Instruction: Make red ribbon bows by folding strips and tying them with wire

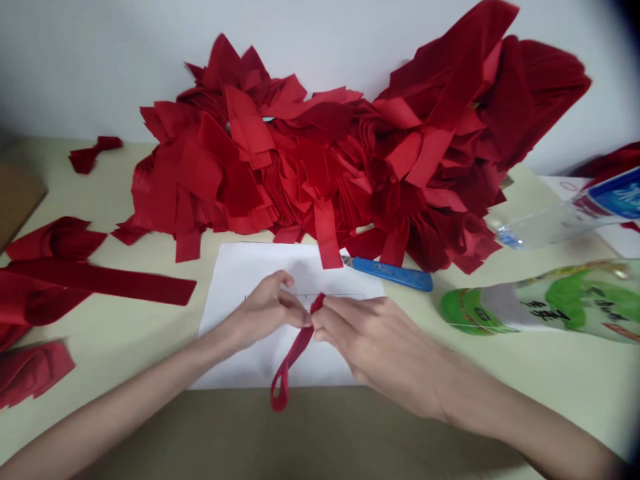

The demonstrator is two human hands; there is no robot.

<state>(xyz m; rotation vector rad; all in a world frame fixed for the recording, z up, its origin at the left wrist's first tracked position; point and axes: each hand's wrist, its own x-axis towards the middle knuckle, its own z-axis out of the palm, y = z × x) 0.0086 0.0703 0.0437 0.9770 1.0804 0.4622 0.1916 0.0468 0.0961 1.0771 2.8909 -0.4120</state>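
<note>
1. Count: you are working with two hands, your left hand (263,311) and your right hand (373,353), on one red strip (295,353).
2. Grip: you are holding both hands close together, with the fingertips of each clamped on the strip's upper end.
3. Position: you are holding the strip just above one white paper sheet (235,283), near its lower edge.
4. Orientation: you are keeping its long axis slanted, running from the pinch down and leftward toward you. Its folded loop is hanging past the sheet's near edge.
5. Surroundings: you are working on a pale table (115,393) with one heap of red strips (310,167) behind the sheet and several loose red strips (85,283) to your left. To your right are one blue utility knife (390,274), one green-printed plastic packet (545,303) and one clear plastic packet with a blue label (565,213).
</note>
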